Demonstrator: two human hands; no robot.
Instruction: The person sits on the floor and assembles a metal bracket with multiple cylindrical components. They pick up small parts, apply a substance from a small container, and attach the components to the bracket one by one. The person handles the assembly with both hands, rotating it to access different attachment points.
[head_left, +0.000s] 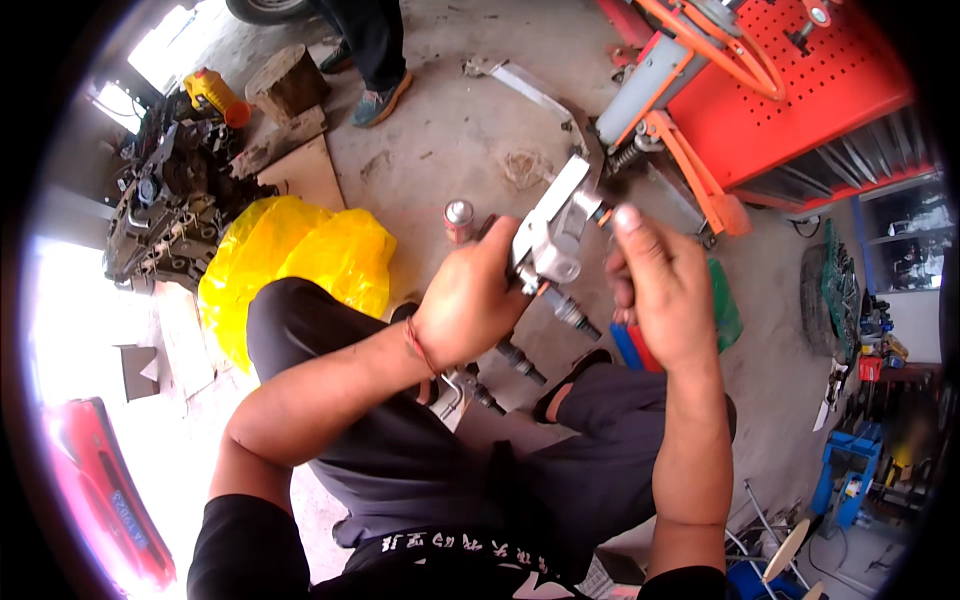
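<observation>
In my left hand [472,295] is a silver metal fuel rail [548,225], held tilted above my knees, with the fingers wrapped round its near side. Several fuel injectors stick out along it; one black-tipped injector [570,312] points down and right, and another injector [520,360] shows below my left hand. My right hand [665,290] is closed beside the rail's far end, fingers curled and thumb up. Its thumb tip is close to a small fitting [602,214] with an orange ring. What those fingers grip is hidden, and a dark blur lies just above the thumb.
A spray can [458,222] stands on the floor beyond my left hand. Yellow plastic sheeting [300,260] lies left, near an engine [165,205], a yellow jug [210,93] and a wood stump [287,82]. A person [375,60] stands ahead; a red machine [800,110] is at right.
</observation>
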